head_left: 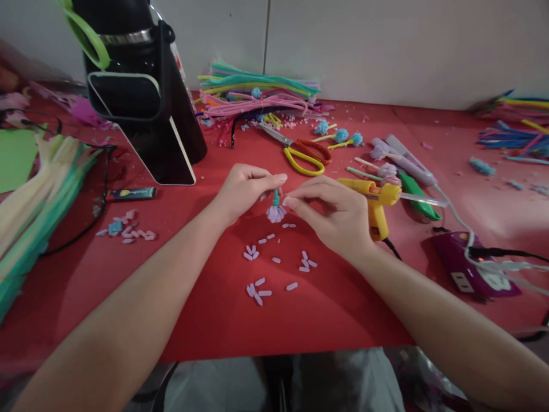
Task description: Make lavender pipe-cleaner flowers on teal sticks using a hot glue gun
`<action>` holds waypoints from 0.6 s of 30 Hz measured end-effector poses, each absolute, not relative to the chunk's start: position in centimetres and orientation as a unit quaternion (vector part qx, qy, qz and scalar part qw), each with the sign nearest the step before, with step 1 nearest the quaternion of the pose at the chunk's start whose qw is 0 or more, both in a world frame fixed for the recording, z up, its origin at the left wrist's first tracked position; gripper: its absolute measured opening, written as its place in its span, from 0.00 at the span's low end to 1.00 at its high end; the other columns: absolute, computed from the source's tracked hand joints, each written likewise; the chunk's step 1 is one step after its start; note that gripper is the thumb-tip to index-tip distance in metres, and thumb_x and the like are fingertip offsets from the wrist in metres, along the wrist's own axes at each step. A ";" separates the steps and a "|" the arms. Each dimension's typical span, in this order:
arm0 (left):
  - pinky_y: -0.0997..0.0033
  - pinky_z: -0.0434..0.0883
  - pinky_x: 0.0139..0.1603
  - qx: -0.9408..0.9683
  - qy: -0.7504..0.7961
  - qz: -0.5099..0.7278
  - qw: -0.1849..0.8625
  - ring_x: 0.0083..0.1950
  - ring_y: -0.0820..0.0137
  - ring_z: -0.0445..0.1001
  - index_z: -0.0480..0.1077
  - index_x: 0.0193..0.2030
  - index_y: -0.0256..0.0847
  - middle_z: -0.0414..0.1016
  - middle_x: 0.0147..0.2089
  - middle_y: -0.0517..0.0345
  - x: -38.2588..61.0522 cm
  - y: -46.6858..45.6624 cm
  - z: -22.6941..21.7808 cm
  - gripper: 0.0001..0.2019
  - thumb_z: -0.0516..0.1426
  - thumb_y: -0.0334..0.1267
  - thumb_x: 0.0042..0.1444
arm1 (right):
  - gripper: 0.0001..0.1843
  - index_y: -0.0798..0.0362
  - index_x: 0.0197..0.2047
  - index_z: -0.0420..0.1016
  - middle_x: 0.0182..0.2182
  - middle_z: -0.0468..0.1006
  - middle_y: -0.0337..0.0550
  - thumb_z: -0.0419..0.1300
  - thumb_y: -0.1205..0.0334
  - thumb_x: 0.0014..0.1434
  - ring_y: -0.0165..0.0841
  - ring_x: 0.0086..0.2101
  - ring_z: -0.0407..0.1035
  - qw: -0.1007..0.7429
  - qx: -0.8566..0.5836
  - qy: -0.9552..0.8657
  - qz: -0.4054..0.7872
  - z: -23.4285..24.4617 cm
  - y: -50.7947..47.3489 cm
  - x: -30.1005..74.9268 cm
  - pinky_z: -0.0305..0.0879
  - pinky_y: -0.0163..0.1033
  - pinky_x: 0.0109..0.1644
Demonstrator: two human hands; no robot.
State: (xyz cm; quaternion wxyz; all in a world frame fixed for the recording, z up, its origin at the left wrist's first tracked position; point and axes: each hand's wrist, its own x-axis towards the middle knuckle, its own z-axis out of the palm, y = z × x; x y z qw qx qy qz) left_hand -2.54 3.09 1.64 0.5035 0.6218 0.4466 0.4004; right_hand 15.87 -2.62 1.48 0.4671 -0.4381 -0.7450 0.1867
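Between my hands, a small lilac pipe-cleaner flower (275, 214) hangs head down on a green stem. My left hand (253, 186) pinches the stem near its upper end. My right hand (328, 209) is just right of the flower, thumb and forefinger pressed together close to the stem; what they hold, if anything, is too small to tell. Below on the red table lie short lilac pieces (258, 293) in loose clusters, with more lilac pieces (306, 262) to the right. Behind my right hand rests a yellow glue gun (375, 200).
Scissors (302, 153) lie behind my hands, near blue pompom flowers (341, 135) and bundled pipe cleaners (261, 86). At left stand a black bottle (189, 123) and a leaning phone (158, 151). A purple power strip (472, 269) with cables is at right; pale pipe cleaners (47, 194) lie left.
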 end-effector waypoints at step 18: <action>0.69 0.53 0.27 0.606 0.444 0.407 0.519 0.22 0.79 0.55 0.75 0.19 0.37 0.60 0.16 0.64 -2.7 3.2 1.5 0.16 0.64 0.42 0.54 | 0.07 0.46 0.38 0.84 0.35 0.84 0.41 0.65 0.67 0.63 0.32 0.35 0.77 0.476 -0.386 -0.776 0.152 1.3 -2.8 15.2 0.76 0.41 0.44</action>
